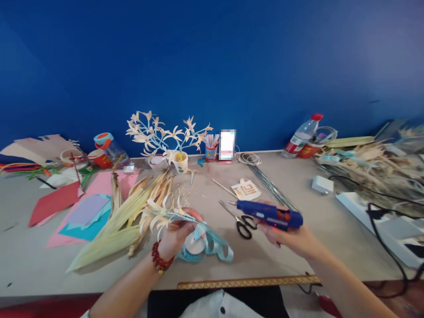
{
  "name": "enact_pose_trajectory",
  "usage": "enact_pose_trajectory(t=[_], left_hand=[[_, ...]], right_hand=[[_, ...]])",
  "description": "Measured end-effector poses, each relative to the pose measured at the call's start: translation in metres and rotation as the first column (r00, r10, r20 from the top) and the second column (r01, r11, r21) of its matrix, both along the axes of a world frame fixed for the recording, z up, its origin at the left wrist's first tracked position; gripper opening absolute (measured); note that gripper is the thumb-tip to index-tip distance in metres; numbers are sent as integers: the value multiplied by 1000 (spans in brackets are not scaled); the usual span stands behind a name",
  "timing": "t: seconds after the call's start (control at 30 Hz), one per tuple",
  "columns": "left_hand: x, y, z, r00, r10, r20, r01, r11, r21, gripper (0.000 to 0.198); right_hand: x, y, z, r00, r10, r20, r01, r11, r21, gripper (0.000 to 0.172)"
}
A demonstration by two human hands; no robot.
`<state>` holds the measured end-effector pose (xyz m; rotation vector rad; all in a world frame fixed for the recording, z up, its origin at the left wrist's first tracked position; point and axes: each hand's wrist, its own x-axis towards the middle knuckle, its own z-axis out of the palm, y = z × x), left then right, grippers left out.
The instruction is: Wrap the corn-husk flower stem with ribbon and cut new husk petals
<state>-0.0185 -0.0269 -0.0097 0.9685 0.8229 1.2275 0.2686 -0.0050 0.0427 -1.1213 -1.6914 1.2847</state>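
My left hand (180,234) is closed around the blue-wrapped stems of a corn husk flower spray (162,212), whose pale blooms point left. Below it on the table lies a spool of light blue ribbon (194,245), with loose loops trailing to the right. In my right hand (281,234) is a blue glue gun (268,214), held level with its nozzle pointing left toward the stems but apart from them. A small red light glows on its body. Black-handled scissors (244,227) rest on the table just behind the nozzle.
Corn husks (122,234) and coloured paper (89,216) spread on the left. Finished flower sprays (179,137) stand in paper cups at the back. Metal wires (274,190), a white adapter (322,184), a power strip (380,225) with black cables and a tilted bottle (303,134) occupy the right.
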Motion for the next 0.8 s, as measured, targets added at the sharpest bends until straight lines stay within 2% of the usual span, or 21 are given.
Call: enact_pose_trajectory(t=[0.07, 0.1, 0.17, 0.23, 0.4, 0.6, 0.8], left_hand=[[0, -1, 0, 1000, 9, -20, -9, 1000, -4, 28], [0, -2, 0, 999, 10, -31, -11, 1000, -11, 28], [-1, -2, -1, 999, 6, -39, -7, 1000, -16, 26], [-1, -2, -2, 1000, -4, -27, 4, 1000, -7, 23], [-2, -1, -3, 998, 20, -52, -18, 999, 35, 24], [-1, -1, -1, 996, 4, -94, -7, 999, -33, 33], [-2, -1, -1, 996, 5, -90, -5, 1000, -1, 32]], right_hand=[[-13, -11, 10, 992, 109, 59, -119, 973, 200, 16], [-18, -14, 13, 980, 171, 99, -191, 948, 256, 13], [-27, -17, 18, 954, 264, 144, -298, 900, 318, 12], [-33, -18, 21, 936, 314, 157, -350, 872, 343, 15], [-37, -19, 19, 924, 327, 197, -378, 855, 354, 18], [-39, -19, 20, 922, 323, 215, -382, 855, 352, 24], [-41, -19, 21, 915, 309, 259, -387, 854, 347, 23]])
